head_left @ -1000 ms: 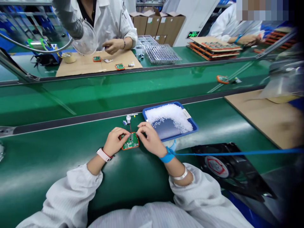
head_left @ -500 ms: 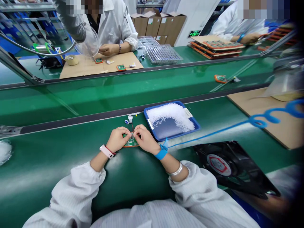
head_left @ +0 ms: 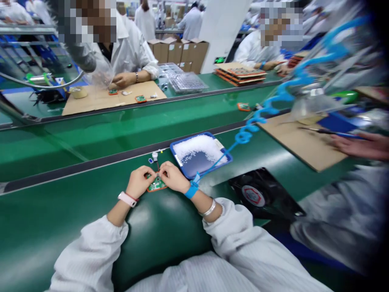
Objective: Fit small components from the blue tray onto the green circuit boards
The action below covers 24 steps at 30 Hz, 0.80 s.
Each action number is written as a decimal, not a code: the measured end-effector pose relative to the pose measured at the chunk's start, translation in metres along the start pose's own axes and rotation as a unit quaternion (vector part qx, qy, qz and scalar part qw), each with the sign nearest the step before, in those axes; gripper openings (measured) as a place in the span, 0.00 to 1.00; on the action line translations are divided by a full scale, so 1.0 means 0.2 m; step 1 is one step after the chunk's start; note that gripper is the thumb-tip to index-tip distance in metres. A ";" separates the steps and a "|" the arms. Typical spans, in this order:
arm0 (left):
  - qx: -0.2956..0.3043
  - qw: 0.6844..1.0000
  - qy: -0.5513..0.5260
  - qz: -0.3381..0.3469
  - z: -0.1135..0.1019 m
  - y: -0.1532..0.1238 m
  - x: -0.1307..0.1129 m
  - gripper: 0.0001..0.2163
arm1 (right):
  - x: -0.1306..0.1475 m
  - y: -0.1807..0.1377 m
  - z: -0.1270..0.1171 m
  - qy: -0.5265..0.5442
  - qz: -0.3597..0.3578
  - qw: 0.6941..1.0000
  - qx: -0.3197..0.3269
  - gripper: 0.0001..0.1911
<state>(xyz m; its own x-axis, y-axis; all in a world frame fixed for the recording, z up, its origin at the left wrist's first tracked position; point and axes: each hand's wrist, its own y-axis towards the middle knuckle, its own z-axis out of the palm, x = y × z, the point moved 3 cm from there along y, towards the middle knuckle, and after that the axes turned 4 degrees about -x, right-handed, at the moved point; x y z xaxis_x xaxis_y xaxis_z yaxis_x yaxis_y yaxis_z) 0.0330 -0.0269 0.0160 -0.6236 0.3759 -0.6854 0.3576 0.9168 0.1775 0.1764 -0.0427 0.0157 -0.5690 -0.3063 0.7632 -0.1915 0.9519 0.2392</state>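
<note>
A small green circuit board [head_left: 157, 185] with an orange edge lies on the green bench between my hands. My left hand [head_left: 139, 182] comes in from the left, thumb and forefinger pinched over the board's upper part. From the right, my right hand [head_left: 173, 177] pinches at the same spot, its fingertips close to the left ones. What the fingertips grip is too small to make out. Thin dark wires run from there to a white connector [head_left: 155, 156] beyond the board. Beside that connector lies a small blue-and-white part [head_left: 150, 161].
A blue tray [head_left: 191, 175] of small white pieces stands right of my hands. A coiled blue cord [head_left: 243, 136] runs from my right wrist. A black fan [head_left: 261, 196] lies farther right. Nearby, a co-worker's hand [head_left: 361, 144] holds a slim tool above cardboard [head_left: 298, 142].
The camera view has shifted, so the bench scene sits farther left. A co-worker's hand with a slim tool now shows at right. My hands remain pinched at the board.
</note>
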 end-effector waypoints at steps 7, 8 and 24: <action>0.012 0.978 0.159 0.131 -0.04 -0.13 0.06 0.27 | 0.15 -0.34 -0.65 -0.174 -0.014 0.962 -0.211 0.04; 0.020 0.975 0.170 0.143 -0.04 -0.15 0.07 0.29 | 0.14 -0.42 -0.77 -0.230 0.012 0.940 -0.251 0.05; 0.039 0.967 0.195 0.159 -0.05 -0.13 0.13 0.28 | -0.12 -0.71 -1.16 -0.179 0.123 0.975 -0.058 0.21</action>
<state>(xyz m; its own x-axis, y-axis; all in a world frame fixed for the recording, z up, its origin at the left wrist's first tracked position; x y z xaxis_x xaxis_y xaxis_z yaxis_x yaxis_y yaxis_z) 0.0009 -0.0391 0.0007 -0.6832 0.6729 -0.2836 0.6160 0.7397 0.2710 0.4027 -0.1686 0.1027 -0.8326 -0.0338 0.5528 0.0648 0.9853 0.1580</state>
